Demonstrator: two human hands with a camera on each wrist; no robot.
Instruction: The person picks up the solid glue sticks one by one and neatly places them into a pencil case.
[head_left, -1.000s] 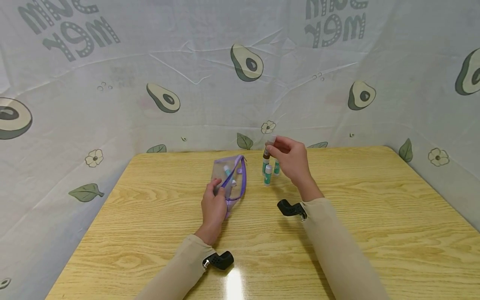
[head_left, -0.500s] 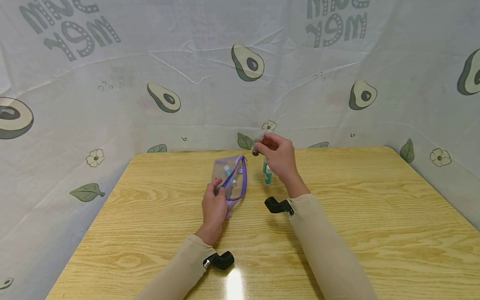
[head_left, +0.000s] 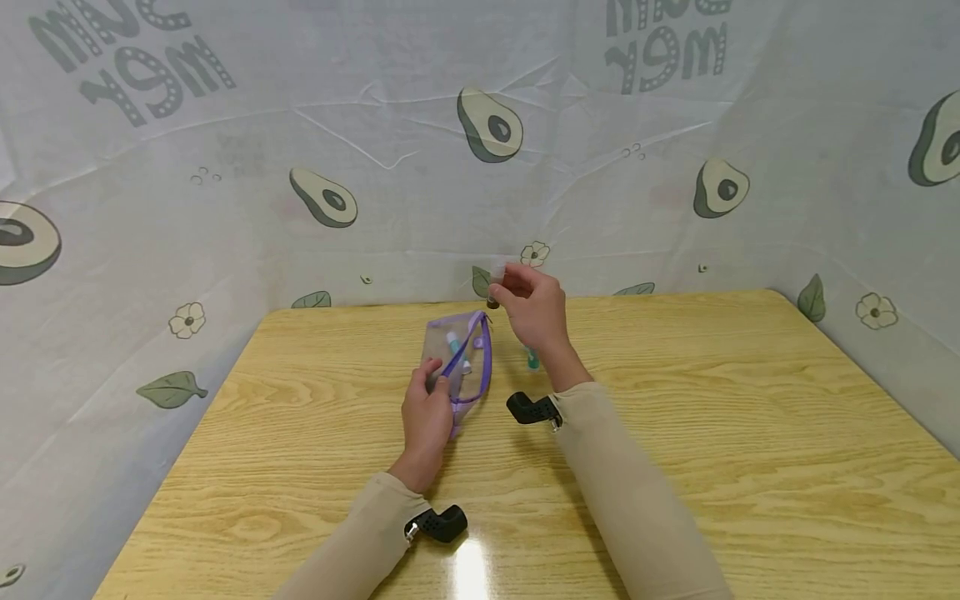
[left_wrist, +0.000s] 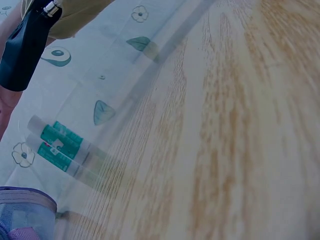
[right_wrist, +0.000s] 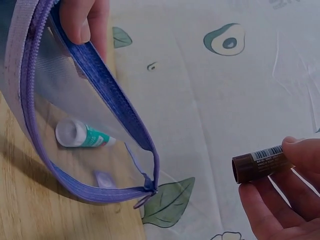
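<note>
My left hand (head_left: 426, 417) grips the near side of a see-through mesh pouch (head_left: 487, 354) with a purple zipper edge. The pouch's mouth gapes toward the right, and inside lies a teal-labelled stick tube (right_wrist: 92, 136) with a white end. Between thumb and fingers, my right hand (head_left: 536, 312) pinches a small brown stick tube (right_wrist: 257, 164) printed with a barcode. In the head view its brown end points down and its pale upper part is up, just beyond the pouch's far right corner. Both hands are apart from each other.
Three teal-labelled tubes (left_wrist: 61, 142) with white caps stand together on the wooden table (head_left: 315, 433); in the head view my right wrist hides most of them. Behind the table hangs a pale cloth (head_left: 405, 200) with avocado prints.
My right hand has moved left with the brown tube, lifting it away from the group of teal tubes toward the pouch. My left hand and the pouch have stayed put.
</note>
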